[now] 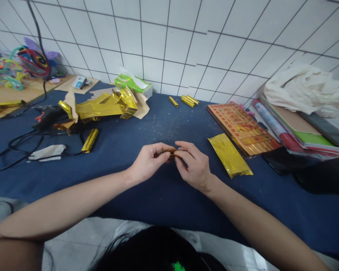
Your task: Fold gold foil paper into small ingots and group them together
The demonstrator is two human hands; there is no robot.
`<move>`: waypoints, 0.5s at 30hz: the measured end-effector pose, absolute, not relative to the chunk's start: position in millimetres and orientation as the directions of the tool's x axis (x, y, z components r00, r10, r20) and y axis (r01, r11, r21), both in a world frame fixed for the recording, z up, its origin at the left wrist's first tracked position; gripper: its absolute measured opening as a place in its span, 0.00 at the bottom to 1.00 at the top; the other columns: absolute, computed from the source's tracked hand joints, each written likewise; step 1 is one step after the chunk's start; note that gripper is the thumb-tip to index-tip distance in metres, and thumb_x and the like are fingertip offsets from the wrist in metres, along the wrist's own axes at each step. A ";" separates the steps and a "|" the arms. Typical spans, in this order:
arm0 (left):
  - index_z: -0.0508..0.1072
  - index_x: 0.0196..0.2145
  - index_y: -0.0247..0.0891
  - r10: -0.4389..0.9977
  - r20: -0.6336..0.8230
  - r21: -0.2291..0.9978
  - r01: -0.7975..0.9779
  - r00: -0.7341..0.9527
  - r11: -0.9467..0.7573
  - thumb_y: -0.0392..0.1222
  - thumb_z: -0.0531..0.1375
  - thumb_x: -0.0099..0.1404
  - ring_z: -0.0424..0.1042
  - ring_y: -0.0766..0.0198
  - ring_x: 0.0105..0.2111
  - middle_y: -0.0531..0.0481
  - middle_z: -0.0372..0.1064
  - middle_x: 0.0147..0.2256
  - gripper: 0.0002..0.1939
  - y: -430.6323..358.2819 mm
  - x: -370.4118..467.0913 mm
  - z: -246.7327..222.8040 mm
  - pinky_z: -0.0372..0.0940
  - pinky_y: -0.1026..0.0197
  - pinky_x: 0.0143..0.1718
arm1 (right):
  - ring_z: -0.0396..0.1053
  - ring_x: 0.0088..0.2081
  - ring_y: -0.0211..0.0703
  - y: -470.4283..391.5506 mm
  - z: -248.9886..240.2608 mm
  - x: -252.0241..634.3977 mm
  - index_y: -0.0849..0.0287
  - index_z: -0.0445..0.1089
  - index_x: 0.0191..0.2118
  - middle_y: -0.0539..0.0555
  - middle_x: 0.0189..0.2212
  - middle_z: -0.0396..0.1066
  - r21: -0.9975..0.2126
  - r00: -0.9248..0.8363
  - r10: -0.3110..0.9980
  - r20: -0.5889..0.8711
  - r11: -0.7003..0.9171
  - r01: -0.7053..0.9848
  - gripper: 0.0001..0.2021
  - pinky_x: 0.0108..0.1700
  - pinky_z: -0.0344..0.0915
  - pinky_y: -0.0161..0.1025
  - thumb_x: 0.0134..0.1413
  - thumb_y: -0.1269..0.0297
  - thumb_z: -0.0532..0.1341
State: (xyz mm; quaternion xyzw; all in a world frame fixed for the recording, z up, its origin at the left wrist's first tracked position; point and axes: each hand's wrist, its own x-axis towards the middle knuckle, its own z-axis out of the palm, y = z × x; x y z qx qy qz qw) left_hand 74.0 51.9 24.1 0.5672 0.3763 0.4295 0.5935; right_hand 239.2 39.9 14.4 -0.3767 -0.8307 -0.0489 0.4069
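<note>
My left hand (pixel 149 160) and my right hand (pixel 194 163) meet over the front middle of the blue-covered table. Between their fingertips is a thin piece of gold paper (pixel 172 153), seemingly rolled, pinched from both sides. Fingers hide most of it. To the right of my right hand lies a flat sheet of gold foil paper (pixel 230 155). Beside that sheet is a stack of orange and gold printed paper (pixel 243 128). Several small gold paper rolls (pixel 190 101) rest near the tiled wall, and one larger gold roll (pixel 90 140) lies left of my left hand.
Crumpled gold foil (pixel 101 107) and a green tissue pack (pixel 134 82) sit at the back left. A black cable (pixel 11 150) loops near a white scrap (pixel 47 152). Notebooks (pixel 302 128) under a cream cloth (pixel 307 88) stand at the right. Colourful craft stems (pixel 11 71) lie far left.
</note>
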 end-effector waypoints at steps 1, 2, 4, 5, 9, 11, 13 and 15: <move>0.74 0.35 0.34 0.936 0.052 0.997 -0.065 0.349 -0.032 0.38 0.59 0.55 0.72 0.66 0.31 0.49 0.74 0.32 0.09 51.9 73.9 23.3 0.67 0.63 0.37 | 0.70 0.36 0.43 39.7 14.3 239.1 0.60 0.69 0.33 0.61 0.42 0.70 -0.223 -0.387 0.587 0.711 0.710 0.668 0.05 0.39 0.70 0.42 0.51 0.73 0.56; 0.74 0.35 0.34 0.933 0.068 0.997 -0.046 0.352 -0.055 0.38 0.59 0.55 0.72 0.66 0.32 0.49 0.74 0.33 0.09 51.9 73.8 22.6 0.67 0.63 0.37 | 0.70 0.36 0.43 39.6 14.0 239.1 0.59 0.69 0.33 0.60 0.42 0.70 -0.225 -0.386 0.589 0.710 0.709 0.668 0.05 0.39 0.70 0.42 0.51 0.72 0.56; 0.74 0.36 0.35 0.927 0.097 0.995 -0.011 0.362 -0.100 0.39 0.58 0.56 0.72 0.65 0.33 0.49 0.74 0.34 0.09 51.6 73.4 21.7 0.67 0.63 0.38 | 0.70 0.36 0.43 39.3 12.9 239.0 0.58 0.69 0.32 0.59 0.41 0.70 -0.245 -0.374 0.597 0.709 0.707 0.664 0.05 0.40 0.70 0.42 0.52 0.72 0.56; 0.74 0.36 0.35 0.923 0.108 0.993 0.001 0.368 -0.116 0.39 0.58 0.57 0.72 0.65 0.33 0.49 0.74 0.34 0.10 51.5 73.1 21.6 0.67 0.63 0.38 | 0.70 0.36 0.42 39.2 12.2 238.9 0.58 0.68 0.32 0.58 0.41 0.70 -0.259 -0.367 0.601 0.710 0.707 0.658 0.05 0.40 0.69 0.41 0.52 0.72 0.56; 0.74 0.36 0.35 0.914 0.144 0.983 0.054 0.379 -0.177 0.38 0.57 0.58 0.72 0.66 0.34 0.49 0.74 0.34 0.09 50.7 72.2 23.2 0.66 0.64 0.38 | 0.70 0.38 0.42 39.2 10.1 238.3 0.58 0.66 0.33 0.57 0.38 0.70 -0.340 -0.320 0.633 0.705 0.697 0.631 0.03 0.40 0.69 0.40 0.51 0.72 0.57; 0.74 0.36 0.35 0.909 0.165 0.974 0.082 0.382 -0.211 0.38 0.56 0.59 0.72 0.66 0.34 0.49 0.74 0.34 0.09 50.3 71.6 24.1 0.66 0.64 0.38 | 0.69 0.38 0.42 39.7 9.6 238.2 0.57 0.65 0.35 0.56 0.37 0.70 -0.412 -0.285 0.666 0.689 0.684 0.602 0.04 0.40 0.68 0.40 0.51 0.71 0.58; 0.73 0.37 0.35 0.907 0.185 0.964 0.110 0.378 -0.242 0.38 0.56 0.59 0.72 0.65 0.34 0.49 0.73 0.34 0.10 49.7 70.7 24.6 0.65 0.64 0.37 | 0.69 0.36 0.40 40.3 9.7 238.3 0.57 0.64 0.37 0.54 0.35 0.70 -0.509 -0.253 0.728 0.638 0.645 0.570 0.06 0.39 0.68 0.39 0.51 0.69 0.58; 0.73 0.37 0.35 0.907 0.204 0.951 0.145 0.368 -0.272 0.39 0.55 0.60 0.71 0.65 0.33 0.49 0.73 0.33 0.10 48.9 69.5 25.0 0.65 0.63 0.36 | 0.70 0.33 0.39 41.1 10.0 238.6 0.57 0.65 0.38 0.53 0.33 0.70 -0.611 -0.221 0.800 0.558 0.576 0.543 0.07 0.36 0.68 0.38 0.50 0.66 0.59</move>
